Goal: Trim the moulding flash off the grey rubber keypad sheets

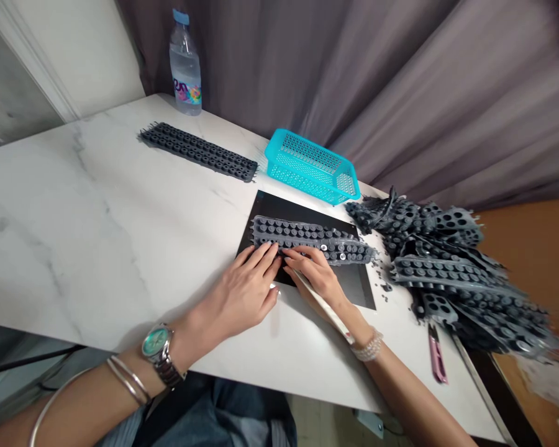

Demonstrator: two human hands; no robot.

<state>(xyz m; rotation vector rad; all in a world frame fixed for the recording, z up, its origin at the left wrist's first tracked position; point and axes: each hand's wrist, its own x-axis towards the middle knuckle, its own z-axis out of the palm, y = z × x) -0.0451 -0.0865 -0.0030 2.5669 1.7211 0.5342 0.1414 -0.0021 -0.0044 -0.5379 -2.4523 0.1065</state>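
A dark grey rubber strip with rows of round studs (289, 230) lies on a black mat (261, 205). My left hand (246, 285) rests with its fingers stretched out and their tips on the near edge of the strip. Beside it, my right hand (317, 276) is closed around a slim white pen-like tool (328, 310). That tool's tip is hidden under my fingers at the strip's near edge. Two small shiny spots show among the studs on the strip's right half.
Behind the mat stands a turquoise perforated basket (302, 180). Another studded strip (200, 149) lies at the back left, near a water bottle (185, 68). On the right are a heap of studded rubber pieces (442, 267), dark crumbs and pink snips (436, 357).
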